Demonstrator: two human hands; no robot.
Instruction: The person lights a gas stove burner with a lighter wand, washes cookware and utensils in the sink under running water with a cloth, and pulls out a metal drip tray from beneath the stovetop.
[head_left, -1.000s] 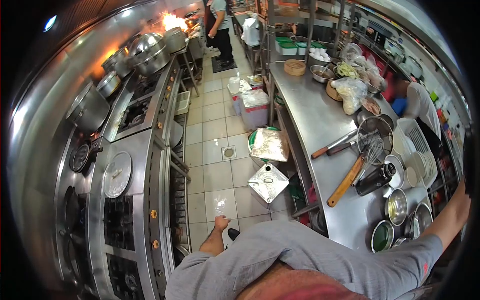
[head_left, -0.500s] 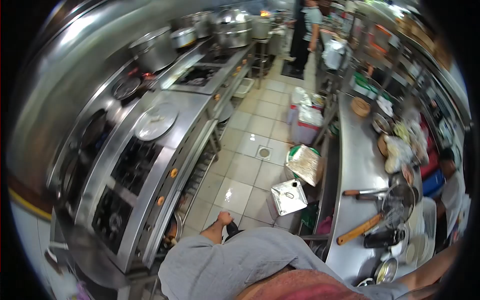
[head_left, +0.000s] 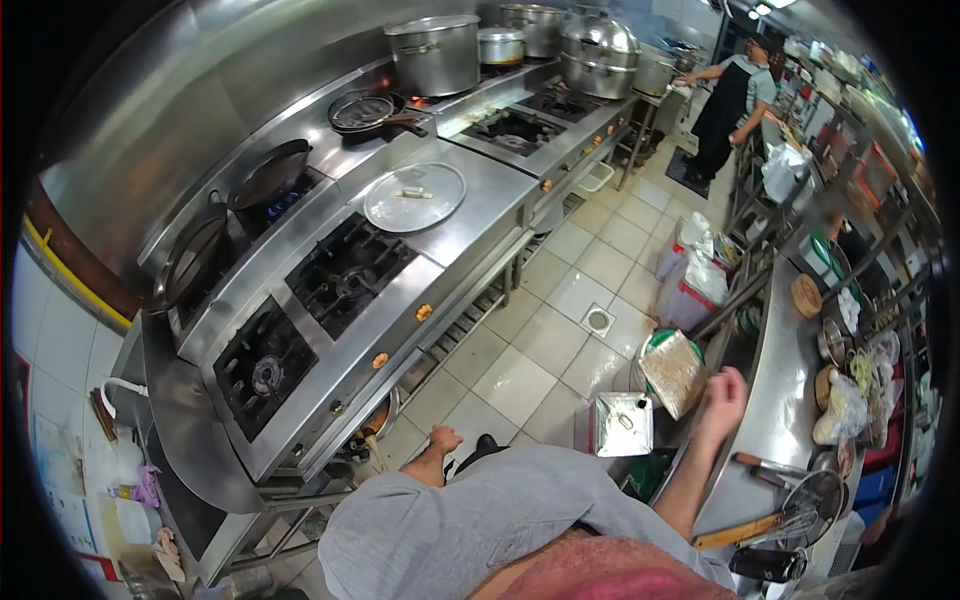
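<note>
My left hand (head_left: 446, 438) hangs low in front of me, over the tiled floor and beside the stove front. Its fingers are curled together, and whether anything is inside them is too small to tell. Raised over the edge of the steel worktop (head_left: 765, 400) is my right hand (head_left: 727, 388), with bent fingers and nothing visible in it. Below and left of that hand stands a square metal tin (head_left: 623, 424). A foil-covered board (head_left: 672, 372) rests on a green-rimmed bucket close by.
The stove (head_left: 480, 190) runs along the left, bearing a round lid (head_left: 415, 197), black pans (head_left: 272, 174) and large pots (head_left: 434, 60). A person (head_left: 735, 110) stands at its far end. A wooden-handled whisk (head_left: 742, 532) and bagged food (head_left: 840, 410) lie on the right worktop.
The view has swung left toward the stove. My right arm has come in from the far right, and its hand now shows. My left hand remains low.
</note>
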